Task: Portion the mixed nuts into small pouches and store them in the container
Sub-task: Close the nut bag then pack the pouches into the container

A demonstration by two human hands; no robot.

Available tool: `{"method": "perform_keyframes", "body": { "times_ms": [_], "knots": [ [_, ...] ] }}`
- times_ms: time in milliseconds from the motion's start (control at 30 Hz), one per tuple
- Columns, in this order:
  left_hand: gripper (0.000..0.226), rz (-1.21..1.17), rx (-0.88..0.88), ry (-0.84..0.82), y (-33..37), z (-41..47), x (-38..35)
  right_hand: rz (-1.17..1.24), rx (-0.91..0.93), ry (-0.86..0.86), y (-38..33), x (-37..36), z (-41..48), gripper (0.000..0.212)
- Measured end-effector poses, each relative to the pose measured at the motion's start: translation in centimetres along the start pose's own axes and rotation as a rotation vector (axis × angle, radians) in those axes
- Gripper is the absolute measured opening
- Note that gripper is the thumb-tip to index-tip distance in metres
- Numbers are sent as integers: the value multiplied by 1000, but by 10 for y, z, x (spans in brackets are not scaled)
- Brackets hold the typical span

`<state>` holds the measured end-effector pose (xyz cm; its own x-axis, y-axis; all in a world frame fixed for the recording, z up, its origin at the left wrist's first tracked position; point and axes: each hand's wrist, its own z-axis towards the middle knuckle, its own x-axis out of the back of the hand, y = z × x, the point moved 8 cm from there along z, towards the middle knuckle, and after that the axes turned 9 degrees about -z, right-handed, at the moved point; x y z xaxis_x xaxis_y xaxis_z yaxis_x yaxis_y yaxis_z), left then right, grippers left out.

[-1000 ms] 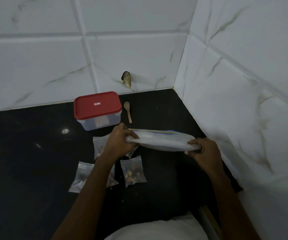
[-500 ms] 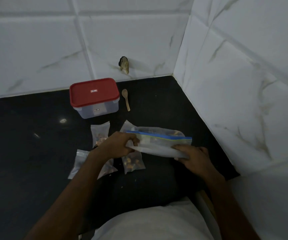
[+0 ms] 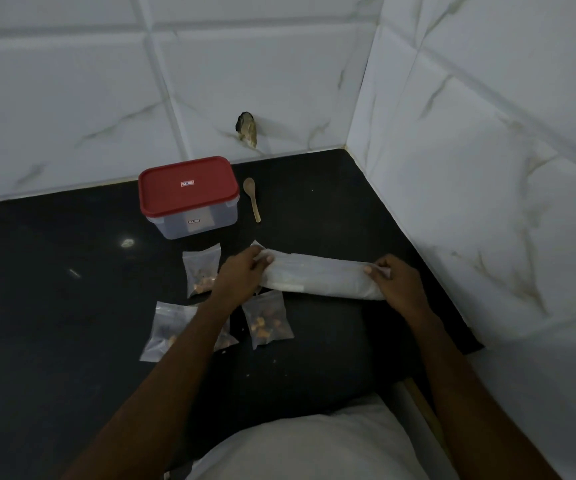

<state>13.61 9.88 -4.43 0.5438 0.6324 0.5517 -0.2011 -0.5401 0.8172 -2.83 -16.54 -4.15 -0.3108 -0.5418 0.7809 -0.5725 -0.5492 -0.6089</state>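
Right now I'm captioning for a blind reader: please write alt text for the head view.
The left hand and right hand grip the ends of a large folded plastic bag over a black counter. Small pouches of nuts lie beside it, a red-lidded container and wooden spoon behind.

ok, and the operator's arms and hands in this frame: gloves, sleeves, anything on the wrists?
Both bare. The left hand and right hand wear no gloves; no ring, watch or band shows, though the light is dim. The left forearm and right forearm are uncovered to the frame edge, no sleeves in view. A pale, off-white garment covers the torso.
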Motion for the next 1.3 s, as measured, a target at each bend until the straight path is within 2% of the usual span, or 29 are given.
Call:
{"method": "perform_keyframes", "body": {
  "times_ms": [100, 233, 333, 400, 500, 600, 667, 933, 1067, 1167, 1300],
  "knots": [
    [32, 111, -6, 75, 0, 3, 0, -51, 11, 81, -1, 1, 9, 23],
    [37, 162, -41, 94, 4, 4, -1, -191, 26, 175, -6, 6, 14, 30],
    [42, 241, -26, 102, 14, 3, -1, -396, 157, 280, -26, 6, 9, 19],
    [48, 458, -49, 135, 26, 0, -4, -493, 287, 300, -48, -8, 0, 27],
    [71, 672, -224, 150, 44, -6, -18, -566, 415, 174, -74, -43, -10, 42],
    [80, 726, -310, -46, 36, -7, -42, -665, 458, 8, -75, -76, -9, 51],
    [81, 730, -254, -140, 24, -5, -48, -698, 462, -34, -70, -84, -6, 53],
    [88, 756, -232, -223, 14, -2, -49, -715, 446, -47, -50, -76, 0, 60],
    [90, 756, -242, -214, 13, -3, -50, -737, 310, 11, -18, -53, 4, 66],
    [89, 735, -236, -211, 12, -2, -52, -634, 207, -54, -1, -46, 7, 71],
    [82, 657, -227, -217, 15, 0, -50, -682, 183, -95, -4, -46, 8, 71]
  ]
}}
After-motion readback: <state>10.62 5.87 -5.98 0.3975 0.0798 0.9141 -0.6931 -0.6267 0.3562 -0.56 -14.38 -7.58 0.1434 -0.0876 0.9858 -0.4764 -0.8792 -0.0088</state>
